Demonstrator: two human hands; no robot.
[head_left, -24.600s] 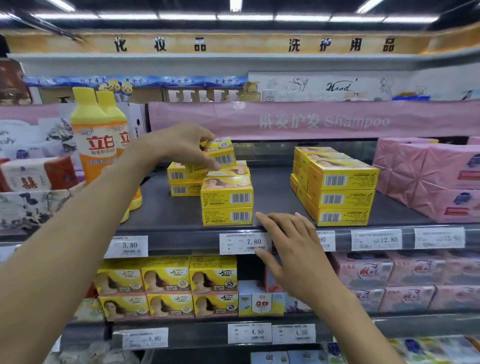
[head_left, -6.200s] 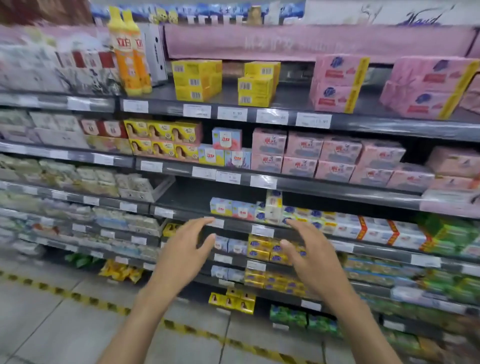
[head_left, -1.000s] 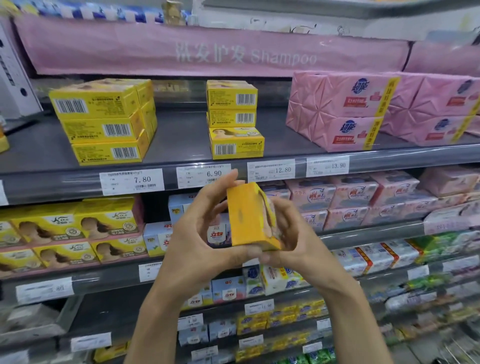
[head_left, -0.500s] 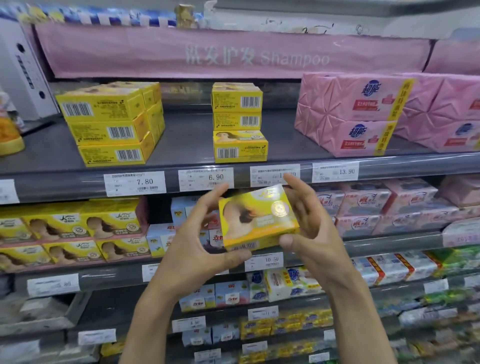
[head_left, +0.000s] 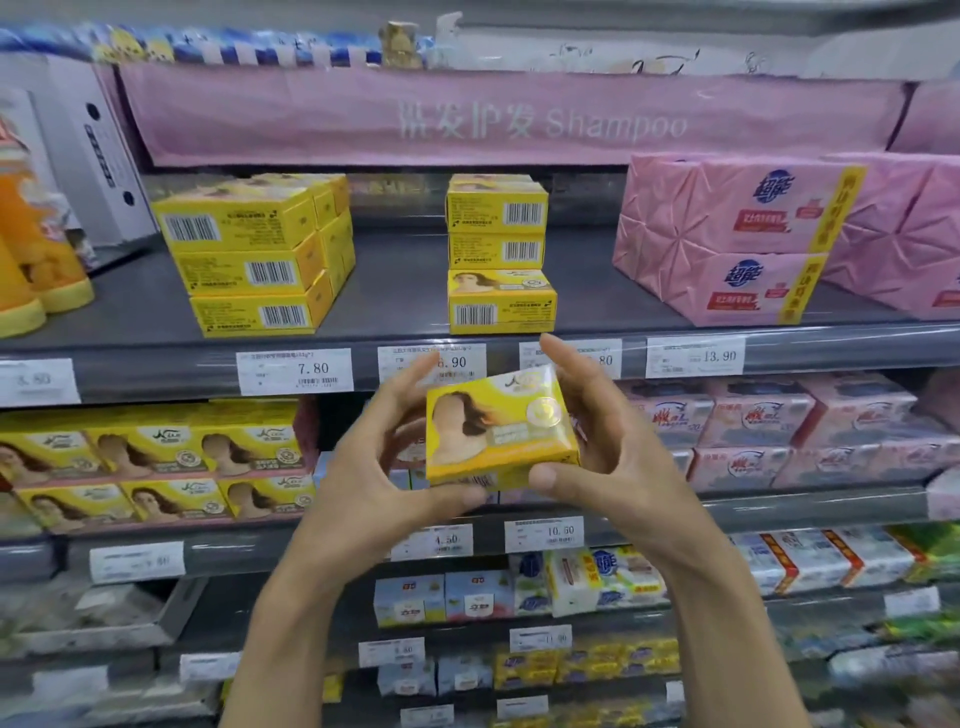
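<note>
I hold the yellow soap box (head_left: 498, 423) between both hands, left hand (head_left: 387, 467) and right hand (head_left: 608, 441) curled round its ends, below the short stack (head_left: 498, 254). Shelving it is left, I judge.

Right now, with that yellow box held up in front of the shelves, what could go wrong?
1. The box is tilted and held only at its edges by the left hand and right hand, so it might slip and drop.
2. The stack just above is narrow and three high, and its bottom carton sits close to the shelf edge. Lifting the box up there could well knock it off.
</note>
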